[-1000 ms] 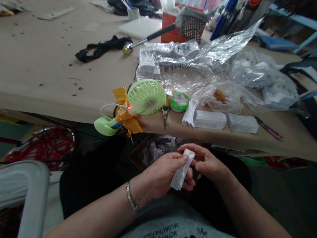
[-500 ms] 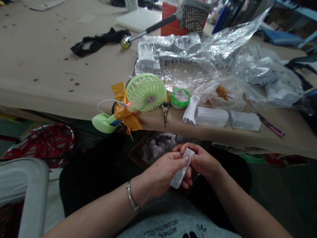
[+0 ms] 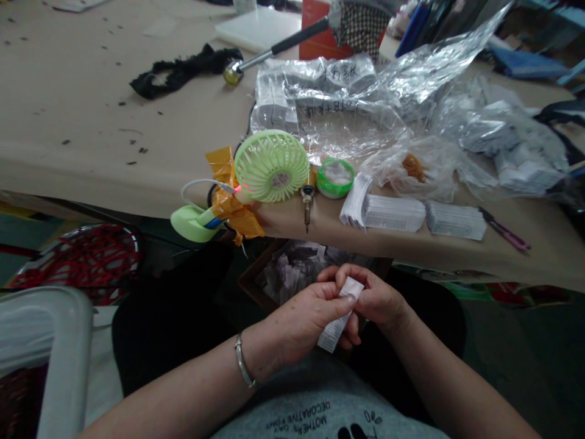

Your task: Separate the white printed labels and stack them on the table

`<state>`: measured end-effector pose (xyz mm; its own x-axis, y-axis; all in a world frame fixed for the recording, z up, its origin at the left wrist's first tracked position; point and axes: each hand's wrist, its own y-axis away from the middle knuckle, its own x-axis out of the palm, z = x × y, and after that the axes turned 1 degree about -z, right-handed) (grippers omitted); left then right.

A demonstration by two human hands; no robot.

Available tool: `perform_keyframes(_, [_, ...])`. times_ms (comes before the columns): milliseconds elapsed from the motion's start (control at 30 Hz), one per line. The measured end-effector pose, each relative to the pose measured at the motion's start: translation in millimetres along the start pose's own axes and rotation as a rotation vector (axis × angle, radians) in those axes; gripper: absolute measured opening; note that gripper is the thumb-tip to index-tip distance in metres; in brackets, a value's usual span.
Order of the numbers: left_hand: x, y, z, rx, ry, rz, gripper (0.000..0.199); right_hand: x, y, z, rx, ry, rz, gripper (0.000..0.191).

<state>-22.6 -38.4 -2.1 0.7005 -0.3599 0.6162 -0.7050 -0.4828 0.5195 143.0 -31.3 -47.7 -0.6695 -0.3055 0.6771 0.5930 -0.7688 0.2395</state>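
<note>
A narrow white printed label [image 3: 333,332], maybe several stacked, lies slantwise in my left hand [image 3: 304,317], thumb pressed on its face. My right hand [image 3: 377,299] pinches the label's upper end, its fingertips meeting those of my left hand. Both hands are in front of my body, just below the table edge. Beneath and beyond them is an open cardboard box [image 3: 258,280] with many loose white slips [image 3: 290,268]. On the table edge ahead are bundles of similar labels, one pile [image 3: 395,213] beside another [image 3: 457,221].
A green fan [image 3: 272,166] is taped to the table edge beside a soldering iron [image 3: 307,210] whose tip points toward me. Nearby are a green round tub [image 3: 336,178], pink-handled tweezers [image 3: 507,231] and plastic bags [image 3: 351,131]. A hammer-like tool [image 3: 274,52] lies farther back.
The hands and label stay almost in place, with slight finger movement. The whole view has shifted a little.
</note>
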Motion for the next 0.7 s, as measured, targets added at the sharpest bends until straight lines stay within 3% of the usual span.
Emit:
perform_keyframes(167, [0.0, -2, 3, -0.001, 0.036, -0.067, 0.023, 3, -3, -2, -0.007, 0.011, -0.039, 0.032])
perform_keyframes(267, [-1.3, -2, 4, 0.012, 0.057, -0.089, 0.023, 5, -1, -1, -0.033, 0.140, -0.083, 0.037])
perform_keyframes(433, [-2.8, 0, 0, 0.062, 0.040, -0.156, 0.026, 16, 12, 11, -0.325, 0.859, -0.343, 0.034])
perform_keyframes(533, [-4.1, 0, 0, 0.076, 0.029, -0.181, 0.023, 25, 18, 17, -0.498, 1.279, -0.391, 0.030])
perform_keyframes(700, [-5.5, -2, 3, 0.074, 0.039, -0.200, 0.018, 32, 16, 16, -0.596, 1.538, -0.375, 0.027])
